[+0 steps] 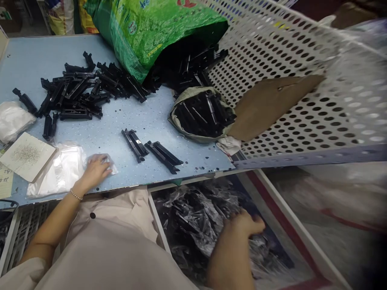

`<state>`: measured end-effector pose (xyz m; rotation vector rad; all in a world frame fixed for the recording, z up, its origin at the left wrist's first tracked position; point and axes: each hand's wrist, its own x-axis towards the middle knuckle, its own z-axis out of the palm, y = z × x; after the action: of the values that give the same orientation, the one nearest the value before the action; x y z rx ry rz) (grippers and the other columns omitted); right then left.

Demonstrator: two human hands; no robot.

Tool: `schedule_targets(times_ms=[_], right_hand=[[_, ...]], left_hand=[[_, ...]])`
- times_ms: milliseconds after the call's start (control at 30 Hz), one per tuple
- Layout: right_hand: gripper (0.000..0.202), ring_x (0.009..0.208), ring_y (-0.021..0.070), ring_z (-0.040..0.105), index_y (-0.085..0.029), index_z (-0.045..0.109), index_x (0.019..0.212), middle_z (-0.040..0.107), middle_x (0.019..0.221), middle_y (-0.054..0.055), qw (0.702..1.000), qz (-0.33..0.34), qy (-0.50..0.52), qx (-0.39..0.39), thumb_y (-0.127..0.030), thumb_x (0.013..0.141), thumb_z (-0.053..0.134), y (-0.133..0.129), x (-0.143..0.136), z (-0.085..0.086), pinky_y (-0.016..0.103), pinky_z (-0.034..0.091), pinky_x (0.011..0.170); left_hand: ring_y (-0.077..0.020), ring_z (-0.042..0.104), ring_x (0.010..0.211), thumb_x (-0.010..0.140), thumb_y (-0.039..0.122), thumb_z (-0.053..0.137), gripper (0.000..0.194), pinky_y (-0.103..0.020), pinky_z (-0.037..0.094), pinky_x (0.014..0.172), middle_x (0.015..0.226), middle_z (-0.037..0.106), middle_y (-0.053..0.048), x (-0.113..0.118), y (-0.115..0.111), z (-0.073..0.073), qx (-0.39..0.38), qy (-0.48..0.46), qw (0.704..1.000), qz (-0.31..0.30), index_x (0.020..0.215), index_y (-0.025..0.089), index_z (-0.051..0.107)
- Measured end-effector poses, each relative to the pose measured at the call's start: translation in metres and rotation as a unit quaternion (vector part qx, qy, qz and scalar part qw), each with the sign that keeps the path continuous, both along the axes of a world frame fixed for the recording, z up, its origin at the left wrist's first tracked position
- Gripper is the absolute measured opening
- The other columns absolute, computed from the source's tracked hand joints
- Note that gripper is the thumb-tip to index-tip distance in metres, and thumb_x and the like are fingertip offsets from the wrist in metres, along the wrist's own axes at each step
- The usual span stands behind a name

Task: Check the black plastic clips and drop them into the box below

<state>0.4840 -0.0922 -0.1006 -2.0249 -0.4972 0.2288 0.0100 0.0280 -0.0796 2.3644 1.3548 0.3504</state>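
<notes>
My left hand point(96, 172) rests at the near edge of the blue table, its fingers curled on a small clear plastic bag point(112, 164). Beside it lies a stack of clear plastic bags point(65, 167). Over a crate point(157, 225) below the table edge, my right hand point(242, 224) hangs open above bagged black plastic parts point(193, 217), with one digit spread away from the others. Its fingertips are partly hidden. Two pairs of long black plastic parts point(134, 145) point(163, 156) lie on the table between the hands; one pair carries a small white label.
A pile of black parts point(75, 90) covers the table's far left. More spill from a green sack point(136, 36) and fill a smaller open bag point(201, 112). A perforated white basket point(287, 52) with brown cardboard point(269, 102) stands right. A square tile point(28, 157) sits left.
</notes>
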Motion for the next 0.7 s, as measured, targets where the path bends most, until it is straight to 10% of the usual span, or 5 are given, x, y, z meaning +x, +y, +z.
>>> schedule_targets(times_ms=[167,267,400,567,700], right_hand=[[0.046,0.089,0.0262,0.069,-0.019,0.058,0.113,0.067,0.103,0.012,0.984,0.177,0.015,0.032,-0.053,0.082,0.053,0.075,-0.098,-0.008,0.05,0.059,0.082],[0.039,0.118,0.0305,0.059,-0.016,0.06,0.123,0.063,0.125,0.02,0.888,0.43,-0.153,-0.058,-0.036,0.093,0.046,0.119,-0.175,0.014,0.05,0.049,0.101],[0.043,0.117,0.0364,0.058,-0.006,0.055,0.132,0.063,0.121,0.028,0.826,0.481,-0.204,-0.214,-0.021,0.092,0.05,0.162,-0.228,0.038,0.05,0.045,0.099],[0.033,0.096,0.0247,0.065,-0.016,0.066,0.117,0.072,0.106,0.012,0.85,0.501,0.12,-0.113,-0.031,0.089,0.058,0.167,-0.239,0.035,0.039,0.051,0.089],[0.038,0.071,0.0155,0.063,-0.02,0.07,0.101,0.072,0.09,0.004,0.724,0.491,0.485,0.005,-0.046,0.074,0.076,0.129,-0.262,0.036,0.03,0.055,0.067]], left_hand=[[-0.0427,0.051,0.128,0.085,0.041,0.071,0.036,-0.063,0.036,0.107,0.135,0.057,-0.024,0.009,0.003,-0.004,0.061,0.025,0.995,0.069,0.106,0.012,0.066],[-0.039,0.054,0.128,0.089,0.029,0.068,0.026,-0.059,0.039,0.106,0.138,0.056,-0.025,0.019,-0.002,-0.01,0.073,0.015,0.995,0.069,0.108,0.013,0.063],[-0.0333,0.053,0.132,0.09,0.025,0.064,0.02,-0.055,0.036,0.112,0.14,0.057,-0.021,0.002,-0.005,-0.011,0.059,-0.033,0.997,0.032,0.109,0.016,0.062],[-0.0287,0.062,0.12,0.094,0.021,0.054,0.016,-0.054,0.036,0.113,0.123,0.071,-0.013,-0.018,-0.007,-0.002,-0.021,-0.188,0.969,0.157,0.091,0.018,0.069],[-0.0233,0.065,0.111,0.092,0.036,0.06,0.022,-0.041,0.046,0.102,0.115,0.073,-0.009,-0.011,-0.006,0.008,-0.168,-0.449,0.835,0.27,0.094,0.019,0.074]])
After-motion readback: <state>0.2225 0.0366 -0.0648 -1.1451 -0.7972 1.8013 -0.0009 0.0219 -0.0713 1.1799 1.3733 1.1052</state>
